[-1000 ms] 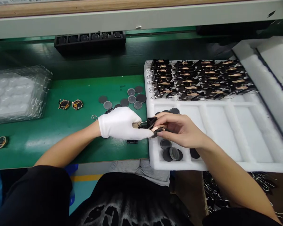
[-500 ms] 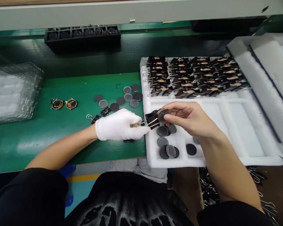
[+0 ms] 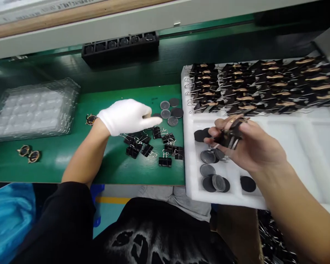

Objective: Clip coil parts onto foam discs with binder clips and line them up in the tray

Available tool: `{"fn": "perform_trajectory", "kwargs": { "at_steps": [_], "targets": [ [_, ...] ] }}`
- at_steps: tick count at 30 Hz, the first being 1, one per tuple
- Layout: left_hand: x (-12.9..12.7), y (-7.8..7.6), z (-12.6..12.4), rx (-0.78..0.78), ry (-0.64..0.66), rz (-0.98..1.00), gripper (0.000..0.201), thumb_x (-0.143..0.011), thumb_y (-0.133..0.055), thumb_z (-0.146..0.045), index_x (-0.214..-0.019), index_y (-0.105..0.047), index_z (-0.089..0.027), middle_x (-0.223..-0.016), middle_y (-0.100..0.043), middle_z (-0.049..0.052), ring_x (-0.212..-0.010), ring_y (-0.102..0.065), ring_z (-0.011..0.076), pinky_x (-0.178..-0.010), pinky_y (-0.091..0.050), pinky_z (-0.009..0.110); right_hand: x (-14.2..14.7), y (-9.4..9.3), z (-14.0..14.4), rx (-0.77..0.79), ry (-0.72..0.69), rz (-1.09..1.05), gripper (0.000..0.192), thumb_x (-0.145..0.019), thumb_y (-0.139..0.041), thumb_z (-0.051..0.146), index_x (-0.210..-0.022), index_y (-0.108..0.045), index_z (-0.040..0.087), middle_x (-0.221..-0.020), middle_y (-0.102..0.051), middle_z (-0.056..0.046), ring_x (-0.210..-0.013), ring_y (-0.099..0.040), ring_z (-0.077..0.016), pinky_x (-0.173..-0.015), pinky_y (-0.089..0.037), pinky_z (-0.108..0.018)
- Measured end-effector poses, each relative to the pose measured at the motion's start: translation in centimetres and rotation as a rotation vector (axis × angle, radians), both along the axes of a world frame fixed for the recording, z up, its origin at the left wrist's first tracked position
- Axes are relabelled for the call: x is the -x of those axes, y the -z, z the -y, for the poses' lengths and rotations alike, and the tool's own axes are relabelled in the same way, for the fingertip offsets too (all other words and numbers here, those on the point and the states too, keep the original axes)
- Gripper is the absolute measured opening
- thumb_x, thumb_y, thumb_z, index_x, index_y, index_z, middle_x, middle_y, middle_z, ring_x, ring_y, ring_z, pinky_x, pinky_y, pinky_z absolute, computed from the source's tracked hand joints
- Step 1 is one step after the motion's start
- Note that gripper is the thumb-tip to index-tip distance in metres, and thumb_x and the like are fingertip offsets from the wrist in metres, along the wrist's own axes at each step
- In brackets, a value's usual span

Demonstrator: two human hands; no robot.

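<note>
My left hand [image 3: 128,116], in a white glove, is over the green table with thumb and forefinger apart and nothing visible between them. Just below it lies a heap of black binder clips [image 3: 147,149]; grey and black discs [image 3: 172,121] sit to its right. Above the white foam tray [image 3: 191,196], my bare right hand [image 3: 257,145] grips a watch case [image 3: 238,123] with black binder clips [image 3: 228,138] on it, smeared by motion. Under that hand, more discs [image 3: 208,157] rest in the tray.
Rows of clipped watch cases [image 3: 244,88] fill the tray's far part. Clear plastic trays [image 3: 35,106] are stacked at left, near loose watch cases [image 3: 34,156]. A black compartment box [image 3: 121,51] stands at the back. Below the tray, a box holds many binder clips [image 3: 276,238].
My left hand has let go of the binder clip's handles and moved away to the upper left. My right hand still holds the clipped watch case, now turned. The view has swung.
</note>
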State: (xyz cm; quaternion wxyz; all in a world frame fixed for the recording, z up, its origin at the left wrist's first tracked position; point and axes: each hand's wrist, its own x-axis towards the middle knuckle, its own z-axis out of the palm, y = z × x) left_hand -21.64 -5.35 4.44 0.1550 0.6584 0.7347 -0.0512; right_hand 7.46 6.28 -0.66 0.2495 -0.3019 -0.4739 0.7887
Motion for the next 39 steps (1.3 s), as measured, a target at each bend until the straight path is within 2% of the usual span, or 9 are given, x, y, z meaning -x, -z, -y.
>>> {"fn": "perform_trajectory", "kwargs": {
  "at_steps": [3,8,13,16,18,23,31,35,39],
  "targets": [
    [0.9,1.1,-0.1,0.125,-0.004,-0.142,0.058,-0.091,-0.051,-0.075,-0.085,-0.072,-0.022,-0.068,-0.065,0.004,-0.058,-0.055,0.0194,-0.059,-0.027,0.03,0.5,0.0,0.1,0.154,0.054,0.005,0.04,-0.059,-0.099,0.05,-0.072,-0.071,0.026,-0.083,-0.057,0.0,-0.077,-0.062,-0.0162,-0.066,-0.063,-0.03],
    [-2.3,3.6,-0.5,-0.062,0.121,-0.191,0.074,-0.094,-0.038,-0.081,-0.083,-0.074,-0.017,-0.068,-0.067,0.009,-0.062,-0.063,0.0248,-0.057,-0.024,0.03,0.9,0.3,0.4,0.189,0.04,0.099,0.038,-0.064,-0.098,0.049,-0.078,-0.074,0.024,-0.089,-0.063,-0.001,-0.082,-0.067,-0.0163,-0.064,-0.061,-0.024],
    [-4.6,4.7,-0.7,-0.086,0.135,-0.256,0.049,-0.1,-0.04,-0.035,-0.07,-0.072,-0.013,-0.064,-0.067,0.013,-0.064,-0.067,0.0264,-0.059,-0.025,0.031,0.7,0.5,0.8,0.178,-0.116,0.157,0.031,-0.07,-0.095,0.045,-0.086,-0.078,0.024,-0.091,-0.071,-0.003,-0.087,-0.07,-0.0175,-0.07,-0.061,-0.023],
    [-3.8,3.9,-0.4,-0.194,0.043,-0.264,0.044,-0.099,-0.041,-0.031,-0.069,-0.069,-0.014,-0.064,-0.067,0.012,-0.062,-0.065,0.0245,-0.058,-0.023,0.032,0.5,0.8,1.0,0.048,-0.187,0.149,0.028,-0.078,-0.092,0.046,-0.094,-0.081,0.026,-0.095,-0.075,-0.002,-0.085,-0.069,-0.0143,-0.072,-0.059,-0.021],
    [-3.2,3.2,-0.2,-0.34,-0.012,-0.143,0.048,-0.103,-0.039,-0.038,-0.068,-0.065,-0.016,-0.064,-0.065,0.009,-0.061,-0.061,0.0209,-0.058,-0.024,0.032,0.4,1.1,1.2,-0.054,-0.222,0.115,0.03,-0.078,-0.093,0.044,-0.101,-0.082,0.029,-0.098,-0.077,-0.002,-0.083,-0.07,-0.0138,-0.073,-0.059,-0.022],
    [-4.7,2.7,0.3,-0.541,-0.03,0.506,0.045,-0.108,-0.037,-0.038,-0.07,-0.054,-0.019,-0.067,-0.062,0.0,-0.063,-0.055,0.012,-0.066,-0.039,0.028,1.2,2.0,2.0,-0.23,-0.208,0.005,0.022,-0.077,-0.093,0.042,-0.091,-0.083,0.028,-0.102,-0.079,-0.006,-0.1,-0.074,-0.0213,-0.088,-0.062,-0.033],
    [-5.7,2.8,1.0,-0.252,0.131,0.612,0.052,-0.106,-0.037,-0.045,-0.063,-0.051,-0.019,-0.058,-0.052,-0.003,-0.056,-0.045,0.0099,-0.062,-0.037,0.027,1.5,0.9,2.2,-0.402,-0.175,0.007,0.022,-0.079,-0.09,0.042,-0.09,-0.081,0.025,-0.095,-0.079,-0.006,-0.088,-0.075,-0.0207,-0.086,-0.064,-0.036],
    [-6.0,2.2,0.9,-0.137,0.032,0.541,0.06,-0.09,-0.057,-0.058,-0.053,-0.032,-0.019,-0.051,-0.028,-0.006,-0.052,-0.025,0.0079,-0.051,-0.02,0.029,1.2,0.2,2.0,-0.429,-0.236,0.055,0.026,-0.079,-0.089,0.045,-0.09,-0.082,0.023,-0.095,-0.079,-0.007,-0.087,-0.074,-0.0218,-0.085,-0.064,-0.037],
    [-6.7,2.1,1.0,-0.057,-0.033,0.571,0.061,-0.085,-0.062,-0.062,-0.053,-0.032,-0.019,-0.052,-0.03,-0.005,-0.054,-0.025,0.0077,-0.05,-0.015,0.028,1.1,0.1,1.9,-0.446,-0.267,0.014,0.019,-0.081,-0.087,0.038,-0.089,-0.081,0.022,-0.095,-0.078,-0.007,-0.083,-0.073,-0.0197,-0.081,-0.063,-0.035]
  ]
}}
